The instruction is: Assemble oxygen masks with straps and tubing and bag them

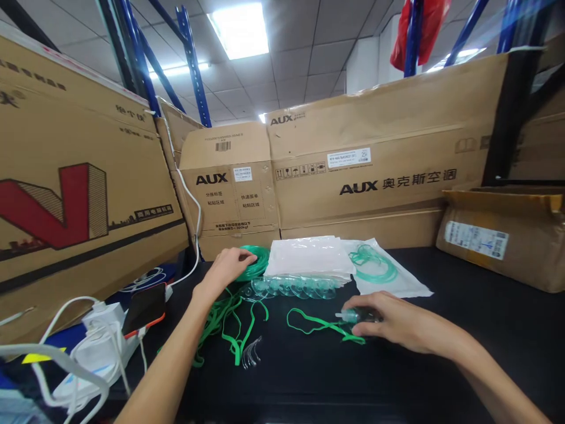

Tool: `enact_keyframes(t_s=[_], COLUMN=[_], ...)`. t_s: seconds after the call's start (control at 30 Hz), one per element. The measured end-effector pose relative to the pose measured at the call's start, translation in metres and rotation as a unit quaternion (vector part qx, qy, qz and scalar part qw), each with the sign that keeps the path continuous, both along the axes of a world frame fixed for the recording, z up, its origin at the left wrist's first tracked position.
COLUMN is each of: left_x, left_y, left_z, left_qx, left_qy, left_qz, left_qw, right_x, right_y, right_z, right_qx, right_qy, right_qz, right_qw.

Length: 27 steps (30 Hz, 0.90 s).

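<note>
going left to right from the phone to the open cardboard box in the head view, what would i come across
phone → coil of green tubing → stack of flat white bags → white bag with looped green tubing on it → open cardboard box

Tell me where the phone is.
In the head view, the phone lies on the left, between the white power strip and the left forearm.
</note>
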<state>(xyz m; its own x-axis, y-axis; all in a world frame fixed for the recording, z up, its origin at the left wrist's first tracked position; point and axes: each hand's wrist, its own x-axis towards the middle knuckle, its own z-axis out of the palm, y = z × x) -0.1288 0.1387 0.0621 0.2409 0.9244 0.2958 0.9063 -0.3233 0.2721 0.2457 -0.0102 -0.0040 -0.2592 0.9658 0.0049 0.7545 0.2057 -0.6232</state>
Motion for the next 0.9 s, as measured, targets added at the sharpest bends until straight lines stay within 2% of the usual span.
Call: enact_keyframes(t_s=[0.13, 0.23, 0.33, 0.57, 0.73, 0.9], left_x=[0.014, 0.02, 0.016, -0.018, -0.034, -0.036], left_y=[0.03, 0.04, 0.046, 0.061, 0.065, 0.061], left_z=[-0.01, -0.018, -0.019, -0.005, 0.003, 0.004], left_qx=[-0.036, -0.048, -0.054, -0.079, -0.072, -0.094], left_qy=[0.039, 0.031, -0.006, -0.187, -0.326, -0.428], left_qz=[0.022, 0.037, 0.053, 0.062, 0.069, 0.063], left_qw=[0.998, 0.998, 0.997, 0.977, 0.94, 0.897], right_x=[-0.002, -0.004, -0.005, -0.004, -0.005, -0.005], right_y=[-0.004, -0.008, -0.009, -0.008, -0.008, -0.007], right_z=[0.001, 0.003, 0.004, 0.004, 0.005, 0.004], right_qx=[0.006, 0.011, 0.013, 0.013, 0.008, 0.011], right_qy=[-0.001, 0.001, 0.005, 0.011, 0.005, 0.001], right_qz=[-0.002, -0.007, -0.009, -0.007, 0.0, 0.0], right_qw=[1.0, 1.0, 1.0, 1.0, 1.0, 1.0])
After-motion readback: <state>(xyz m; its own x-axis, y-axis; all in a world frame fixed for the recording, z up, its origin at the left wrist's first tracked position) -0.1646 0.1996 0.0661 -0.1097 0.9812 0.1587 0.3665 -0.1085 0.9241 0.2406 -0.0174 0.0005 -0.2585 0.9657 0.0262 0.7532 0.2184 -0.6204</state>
